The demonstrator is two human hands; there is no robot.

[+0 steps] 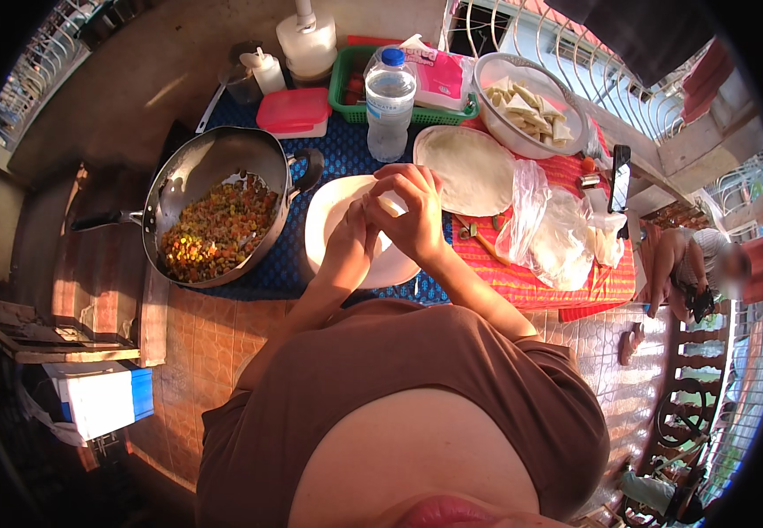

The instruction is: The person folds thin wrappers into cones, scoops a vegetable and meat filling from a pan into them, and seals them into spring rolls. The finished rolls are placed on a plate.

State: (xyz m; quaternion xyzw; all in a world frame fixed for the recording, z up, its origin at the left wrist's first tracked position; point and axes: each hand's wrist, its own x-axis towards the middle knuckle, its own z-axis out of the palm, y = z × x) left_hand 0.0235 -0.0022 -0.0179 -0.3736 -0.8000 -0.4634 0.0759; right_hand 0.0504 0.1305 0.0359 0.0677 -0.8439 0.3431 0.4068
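Over a white plate, my left hand and my right hand meet with fingertips pinched together. Between them shows a small pale piece of pastry wrapper, mostly hidden by the fingers. To the left of the plate stands a deep pan with a cooked filling of chopped vegetables. A stack of round, pale wrappers lies just beyond my right hand. Farther right, a bowl contains several folded triangular pastries.
A water bottle stands behind the plate, before a green basket. A red-lidded container sits behind the pan. Plastic bags and an upright phone are at the right. Another person is far right.
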